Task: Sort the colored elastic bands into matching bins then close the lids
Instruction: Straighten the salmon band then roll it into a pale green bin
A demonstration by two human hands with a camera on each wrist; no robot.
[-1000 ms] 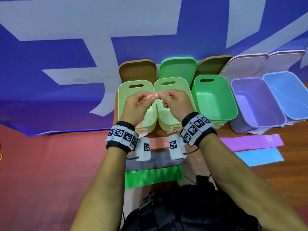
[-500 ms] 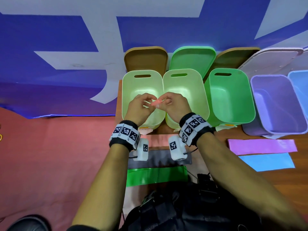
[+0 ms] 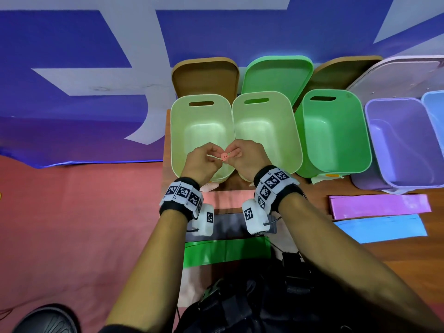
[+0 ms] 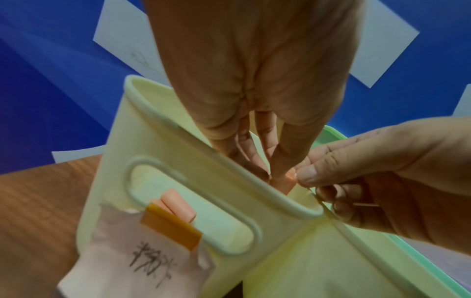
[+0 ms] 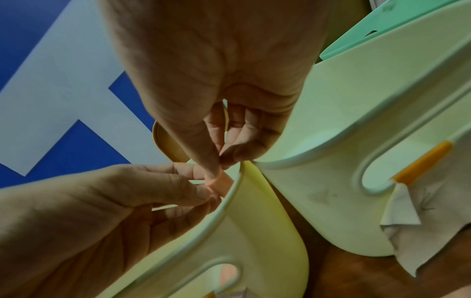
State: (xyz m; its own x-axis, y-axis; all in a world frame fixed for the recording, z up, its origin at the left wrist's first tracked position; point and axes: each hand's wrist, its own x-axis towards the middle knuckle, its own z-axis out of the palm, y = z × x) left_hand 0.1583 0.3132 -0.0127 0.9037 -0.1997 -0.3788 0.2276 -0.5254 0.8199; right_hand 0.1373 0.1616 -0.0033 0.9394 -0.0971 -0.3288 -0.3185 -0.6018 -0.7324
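Observation:
Both hands hold a small pink elastic band (image 3: 224, 156) rolled into a tight coil, above the near rims of two pale green bins (image 3: 177, 131). My left hand (image 3: 204, 162) pinches the loose tail of the band. My right hand (image 3: 242, 157) pinches the coil between thumb and fingers. The pink band (image 5: 221, 184) shows between the fingertips of both hands in the right wrist view, and in the left wrist view the band (image 4: 289, 178) peeks out behind the bin rim. Another pink roll (image 4: 175, 204) shows through the bin's handle slot.
A darker green bin (image 3: 365, 140), a purple bin (image 3: 370, 145) and a blue bin (image 3: 432, 104) stand to the right, lids propped open behind. Flat bands lie on the table: pink (image 3: 228, 200), grey (image 3: 228, 224), green (image 3: 225, 251), purple (image 3: 379, 205), blue (image 3: 382, 228).
The hands drew closer to me over the bins' near rims. The pink band, stretched between the fingers earlier, is now rolled into a coil.

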